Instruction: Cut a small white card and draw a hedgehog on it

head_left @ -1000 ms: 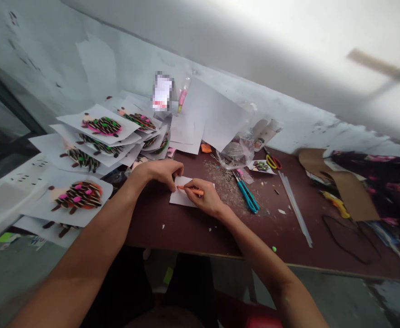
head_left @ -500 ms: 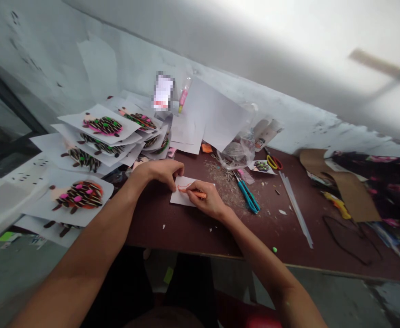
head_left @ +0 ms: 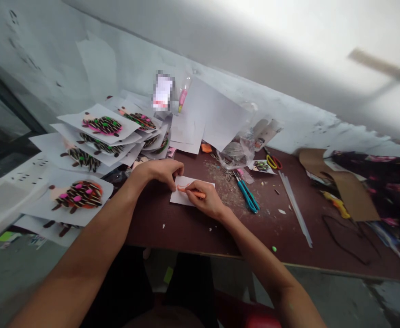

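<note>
A small white paper sheet [head_left: 186, 193] lies on the dark maroon tabletop [head_left: 159, 228]. My left hand [head_left: 162, 174] rests at its far left corner, with the fingertips pressing on the paper. My right hand [head_left: 205, 198] is shut around an orange pencil or crayon [head_left: 194, 192], with its tip on the sheet. Faint orange marks show on the paper, and my fingers hide part of the sheet.
Left of my hands lie stacked sheets bearing hedgehog pictures of seed husks [head_left: 100, 132]. Teal scissors [head_left: 246, 197] and scattered husks [head_left: 220, 182] sit to the right, beyond them a plastic bag [head_left: 234, 154], white sheets [head_left: 213, 114], a long clear strip [head_left: 295, 209] and brown cardboard [head_left: 346, 187].
My right hand and the pencil have shifted only slightly over the paper. The paper and my left hand stay in the same place.
</note>
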`<state>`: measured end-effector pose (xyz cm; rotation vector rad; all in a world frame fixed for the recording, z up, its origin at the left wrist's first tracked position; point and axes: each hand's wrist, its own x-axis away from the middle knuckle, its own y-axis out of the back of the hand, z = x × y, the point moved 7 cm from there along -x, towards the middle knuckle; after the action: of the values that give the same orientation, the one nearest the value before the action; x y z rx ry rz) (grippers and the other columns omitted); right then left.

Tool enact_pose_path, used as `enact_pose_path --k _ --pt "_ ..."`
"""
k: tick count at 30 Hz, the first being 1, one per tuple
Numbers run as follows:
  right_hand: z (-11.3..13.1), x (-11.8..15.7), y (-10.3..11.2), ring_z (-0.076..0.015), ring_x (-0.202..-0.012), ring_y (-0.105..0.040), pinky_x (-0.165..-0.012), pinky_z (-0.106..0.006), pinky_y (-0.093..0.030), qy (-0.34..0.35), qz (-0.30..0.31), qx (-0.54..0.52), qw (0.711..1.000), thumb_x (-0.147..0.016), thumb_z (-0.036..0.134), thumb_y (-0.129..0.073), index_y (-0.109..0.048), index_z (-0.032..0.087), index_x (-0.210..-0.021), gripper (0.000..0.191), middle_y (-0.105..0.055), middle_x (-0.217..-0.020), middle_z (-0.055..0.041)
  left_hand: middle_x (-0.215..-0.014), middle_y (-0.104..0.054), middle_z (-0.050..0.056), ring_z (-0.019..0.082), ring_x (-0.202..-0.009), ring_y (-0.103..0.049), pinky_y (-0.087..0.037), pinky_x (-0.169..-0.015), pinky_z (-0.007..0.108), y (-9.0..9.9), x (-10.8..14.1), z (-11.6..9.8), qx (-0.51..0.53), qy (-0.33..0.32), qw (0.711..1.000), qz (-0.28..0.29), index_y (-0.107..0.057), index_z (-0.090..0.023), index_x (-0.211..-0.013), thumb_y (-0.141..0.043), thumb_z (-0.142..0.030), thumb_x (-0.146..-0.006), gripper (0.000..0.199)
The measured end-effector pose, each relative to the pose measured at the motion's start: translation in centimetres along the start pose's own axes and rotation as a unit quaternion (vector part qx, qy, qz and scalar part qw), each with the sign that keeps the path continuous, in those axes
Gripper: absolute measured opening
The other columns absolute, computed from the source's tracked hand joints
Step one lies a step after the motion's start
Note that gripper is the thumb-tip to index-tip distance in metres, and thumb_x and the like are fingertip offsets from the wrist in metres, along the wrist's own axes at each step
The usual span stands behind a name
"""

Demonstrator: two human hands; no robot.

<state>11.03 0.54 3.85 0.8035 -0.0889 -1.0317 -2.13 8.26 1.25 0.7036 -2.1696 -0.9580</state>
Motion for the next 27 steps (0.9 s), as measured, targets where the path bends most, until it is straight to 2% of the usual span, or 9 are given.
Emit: enact_pose_path --k 7,14,22,27 --pt "0.16 0.49 0.54 -0.0125 -0.066 -0.059 -0.065 -0.023 -0.044 0.009 -0.009 -0.015 1.0 -0.089 0.026 -0.054 -0.066 0.017 -0.081 0.017 -0.068 -0.078 -0.0032 -0.099 -0.061 0.002 0.019 -0.086 -0.056 -0.042 -0.068 0.025 0.06 0.09 -0.21 -0.008 0.0 1.0 0.0 -0.053 -0.021 -0.099 -0.076 -0.038 -0.054 0.053" --pt "-0.02 -0.07 -0.03 -0.0143 -0.073 -0.062 -0.069 -0.025 -0.046 0.003 -0.007 -0.008 1.0 -0.091 0.029 -0.055 -0.068 0.018 -0.087 0.018 -0.07 -0.082 -0.0048 -0.098 -0.061 0.003 0.02 -0.084 -0.057 -0.042 -0.067 0.026 0.03 0.01 -0.06 0.0 -0.009 1.0 -0.003 -0.052 -0.021 -0.099 -0.075 -0.038 -0.055 0.052" --pt "0.29 0.44 0.69 -0.011 -0.061 -0.053 -0.061 -0.022 -0.042 -0.002 0.015 -0.004 1.0 -0.088 0.025 -0.054 -0.065 0.017 -0.078 0.017 -0.065 -0.072 -0.0017 -0.097 -0.061 0.002 0.02 -0.086 -0.056 -0.043 -0.07 0.026 -0.07 -0.1 -0.03 0.001 -0.009 1.0 -0.002 -0.052 -0.021 -0.096 -0.075 -0.037 -0.054 0.05" --pt "0.27 0.44 0.93 -0.0112 -0.062 -0.055 -0.061 -0.022 -0.042 -0.004 0.013 -0.006 1.0 -0.087 0.025 -0.055 -0.066 0.017 -0.078 0.016 -0.066 -0.073 -0.0018 -0.099 -0.062 0.002 0.021 -0.088 -0.057 -0.043 -0.07 0.026 -0.02 -0.05 -0.08 -0.002 -0.004 1.0 -0.002 -0.053 -0.021 -0.098 -0.075 -0.037 -0.054 0.051"
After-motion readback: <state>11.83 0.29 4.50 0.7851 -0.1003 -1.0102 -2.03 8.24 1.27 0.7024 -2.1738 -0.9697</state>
